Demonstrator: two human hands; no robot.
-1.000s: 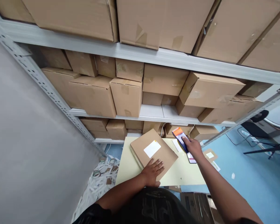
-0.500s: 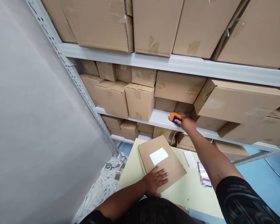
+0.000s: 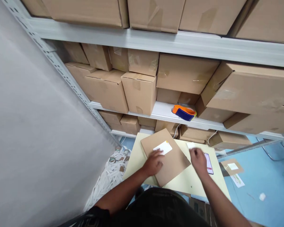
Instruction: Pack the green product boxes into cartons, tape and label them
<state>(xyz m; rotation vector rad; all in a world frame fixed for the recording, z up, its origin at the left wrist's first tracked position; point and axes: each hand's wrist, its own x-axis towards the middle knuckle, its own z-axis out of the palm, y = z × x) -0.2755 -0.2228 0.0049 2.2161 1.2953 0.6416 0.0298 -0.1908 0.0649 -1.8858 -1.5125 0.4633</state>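
A flat cardboard box [image 3: 174,167] lies askew on the pale yellow table, with a white label [image 3: 165,147] on its top. My left hand [image 3: 153,163] rests over the box with fingers apart, its fingertips at the label's lower edge. To the right of the box, my right hand [image 3: 198,160] is over the table with its fingers curled in; whether they hold anything is hidden. Behind that hand, a white slip of paper [image 3: 190,145] is partly covered. A phone [image 3: 209,164] lies beside it. The orange and dark blue tape dispenser [image 3: 184,113] sits on the shelf, untouched.
A metal shelving unit [image 3: 142,39] packed with cardboard boxes [image 3: 139,94] rises in front of me. A grey wall [image 3: 38,142] closes off the left. White paper strips [image 3: 106,179] are heaped on the floor beside the table [image 3: 134,157]. Cardboard [image 3: 238,167] lies on the blue floor at right.
My right hand has let go of the tape dispenser on the shelf and come down over the table near the phone. My left hand has slid up the box to the label.
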